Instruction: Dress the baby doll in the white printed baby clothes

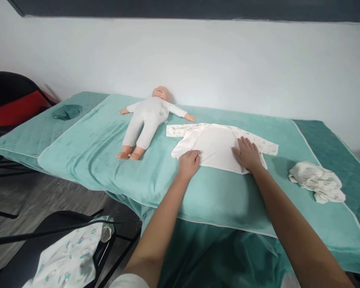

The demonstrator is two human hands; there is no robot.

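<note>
A white long-sleeved baby shirt (216, 145) with patterned sleeves lies spread on the green bed cover, its sleeves stretched out to both sides. My left hand (189, 164) is closed at the shirt's lower left edge, fingers curled over the hem. Flat on the right half of the shirt rests my right hand (247, 154), fingers outstretched and holding nothing. Behind and to the left, a baby doll (151, 111) in a white outfit lies on its back with its arms spread and its feet bare.
A crumpled patterned cloth (317, 182) lies to the right on the green cover (108, 166). Patterned fabric (72, 254) hangs over a black chair (24, 260) at lower left. A red and black chair (15, 100) stands beyond the bed's left end, near a face hole (66, 112). The wall runs behind.
</note>
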